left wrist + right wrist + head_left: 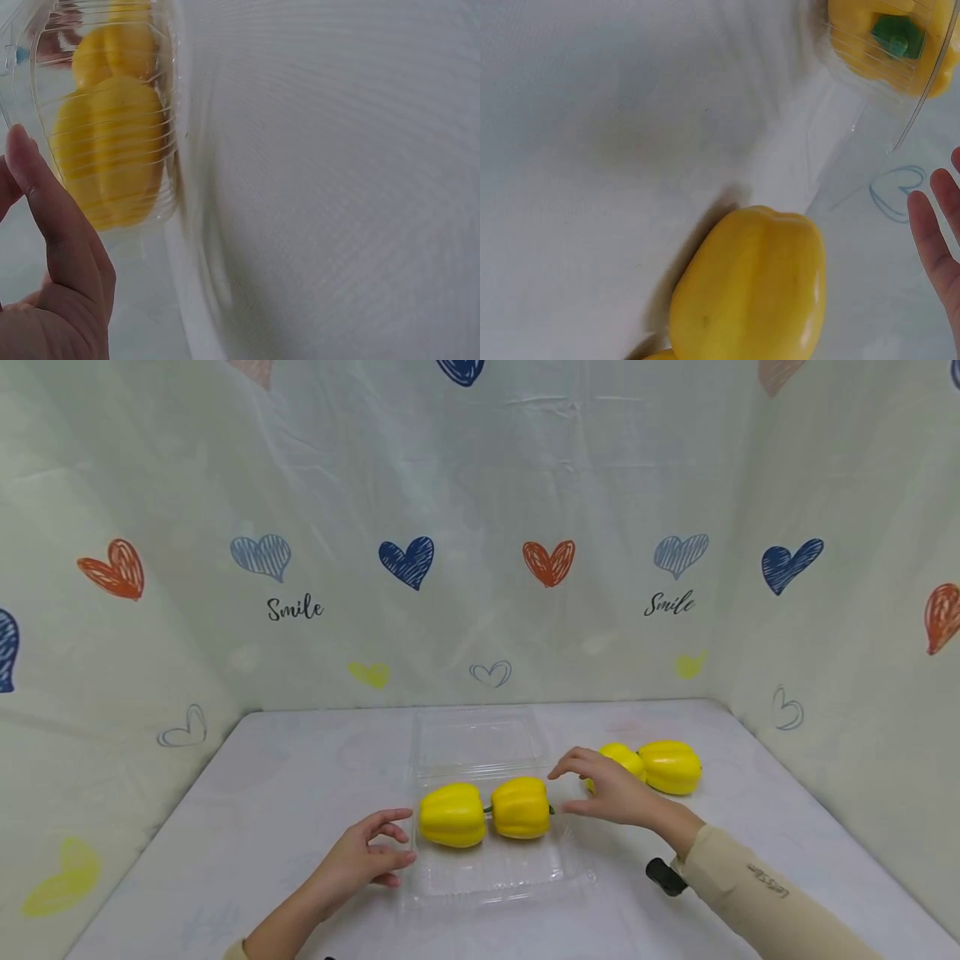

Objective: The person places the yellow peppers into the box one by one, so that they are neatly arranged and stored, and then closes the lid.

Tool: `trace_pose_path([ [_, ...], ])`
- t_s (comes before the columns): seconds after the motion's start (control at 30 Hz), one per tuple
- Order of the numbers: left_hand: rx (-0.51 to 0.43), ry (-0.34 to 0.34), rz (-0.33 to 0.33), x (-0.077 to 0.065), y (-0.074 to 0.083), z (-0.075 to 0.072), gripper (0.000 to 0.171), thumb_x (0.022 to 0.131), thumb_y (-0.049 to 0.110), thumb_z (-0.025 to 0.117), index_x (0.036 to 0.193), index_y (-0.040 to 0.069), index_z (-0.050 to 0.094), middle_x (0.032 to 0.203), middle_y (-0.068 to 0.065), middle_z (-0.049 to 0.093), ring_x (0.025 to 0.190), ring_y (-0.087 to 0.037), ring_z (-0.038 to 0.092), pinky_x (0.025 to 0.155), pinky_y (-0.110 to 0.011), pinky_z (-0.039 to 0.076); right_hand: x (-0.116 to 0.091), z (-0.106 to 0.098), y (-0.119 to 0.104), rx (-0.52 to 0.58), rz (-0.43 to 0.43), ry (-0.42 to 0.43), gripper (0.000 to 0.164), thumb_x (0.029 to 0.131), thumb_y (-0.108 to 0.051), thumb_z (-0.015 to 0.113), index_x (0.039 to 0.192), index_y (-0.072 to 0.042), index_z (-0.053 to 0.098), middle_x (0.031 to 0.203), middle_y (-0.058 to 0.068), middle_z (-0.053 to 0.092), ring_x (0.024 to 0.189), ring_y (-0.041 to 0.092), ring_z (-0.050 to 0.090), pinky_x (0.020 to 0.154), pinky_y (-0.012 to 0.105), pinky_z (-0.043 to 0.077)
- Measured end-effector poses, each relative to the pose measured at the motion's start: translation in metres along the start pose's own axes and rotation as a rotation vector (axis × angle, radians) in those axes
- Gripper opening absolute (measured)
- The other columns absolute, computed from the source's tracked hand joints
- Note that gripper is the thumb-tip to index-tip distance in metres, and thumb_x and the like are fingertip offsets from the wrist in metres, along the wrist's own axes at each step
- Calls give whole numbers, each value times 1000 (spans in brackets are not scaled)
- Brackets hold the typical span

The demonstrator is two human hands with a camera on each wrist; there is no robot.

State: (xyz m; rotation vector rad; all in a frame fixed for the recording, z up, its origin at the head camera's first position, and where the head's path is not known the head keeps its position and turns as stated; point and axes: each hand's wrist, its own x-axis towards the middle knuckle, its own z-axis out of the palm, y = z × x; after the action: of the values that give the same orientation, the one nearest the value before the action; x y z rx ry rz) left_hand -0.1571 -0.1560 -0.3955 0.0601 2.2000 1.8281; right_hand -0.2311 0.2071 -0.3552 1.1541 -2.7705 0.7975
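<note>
Two yellow bell peppers (452,815) lie side by side in a clear plastic clamshell box (487,878), whose lid (480,737) is folded back behind it. At the box's left side is my left hand (358,864), fingers loosely bent and holding nothing; whether a fingertip touches the rim I cannot tell. The left wrist view shows the ribbed wall with a pepper (112,150) behind it. My right hand (618,789) hovers past the box's right side, fingers spread with nothing in them. It partly hides one of two more yellow bell peppers (671,767) on the table.
A white cloth covers the table (247,810). White curtains (480,485) printed with hearts stand at the back and both sides. A black wrist device (665,877) sits below the right sleeve (765,893).
</note>
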Motion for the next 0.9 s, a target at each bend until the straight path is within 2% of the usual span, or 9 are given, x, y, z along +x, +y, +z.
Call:
trace_pose_path([
  [0.37,3,-10,4,1,0,-1,62,81,8,72,135,1,42,102,-9,48,66,-19,54,64,-34,56,-13,-9,13,-3,18,58,33,79,-13,75,109,-16,62,106,-3,55,96,25,53,86,41,47],
  [0.5,4,-17,7,2,0,-2,62,81,9,72,135,1,42,103,-10,48,66,-19,54,63,-34,56,-18,-12,18,-28,24,83,33,77,-10,76,107,-15,63,105,-3,56,96,25,54,86,40,47],
  [0.67,-2,-24,9,3,0,-3,63,81,9,72,135,1,42,104,-10,47,66,-20,53,63,-34,55,-22,-16,23,-46,55,96,33,77,-9,76,107,-11,64,105,0,57,99,27,54,88,44,46],
  [0.9,7,-30,11,3,1,-4,63,82,10,72,136,1,41,104,-10,47,65,-18,52,63,-34,55,-27,-21,31,-88,87,126,35,74,-10,78,106,-6,64,106,-1,58,102,25,53,91,47,44],
])
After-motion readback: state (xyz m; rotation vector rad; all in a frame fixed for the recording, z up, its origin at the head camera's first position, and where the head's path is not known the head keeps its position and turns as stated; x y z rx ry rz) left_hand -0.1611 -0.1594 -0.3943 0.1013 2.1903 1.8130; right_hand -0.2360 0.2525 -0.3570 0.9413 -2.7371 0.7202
